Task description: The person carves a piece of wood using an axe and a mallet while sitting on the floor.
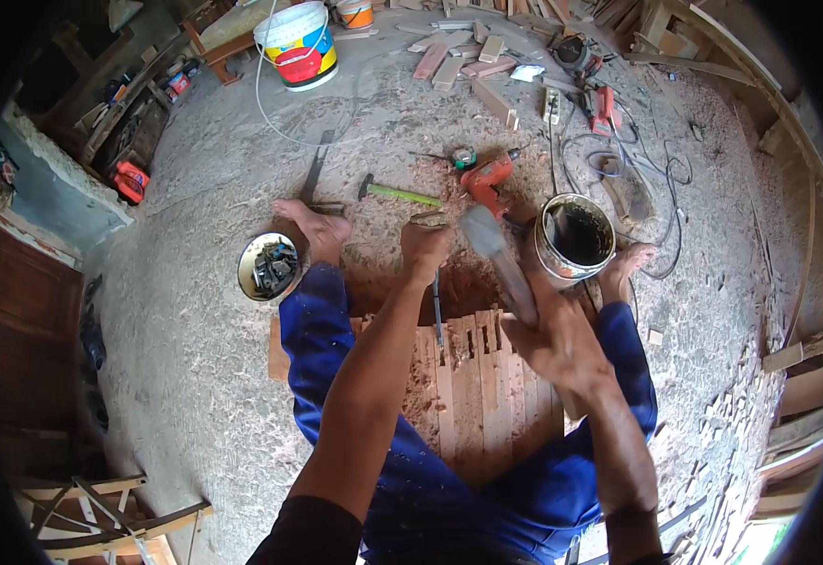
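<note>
My left hand [424,250] is closed around the handle of a chisel [438,311]. The chisel stands almost upright, its tip at a slot in a row of wooden strips [463,405] lying side by side between my legs. Several narrow slots are cut near the far ends of the strips, and shavings lie over them. In my right hand [562,348] is the handle of a mallet [512,282]. Its pale grey head, slightly blurred, is raised to the right of the chisel's handle, apart from it.
Beyond my hands lie a green-handled hammer [400,194], an orange drill [488,181] and a handsaw [315,169]. A tin of metal bits [244,268] stands left, a dark-lined pail [543,259] right. Cables [677,202], wood offcuts [444,73] and a paint bucket [289,28] are farther off.
</note>
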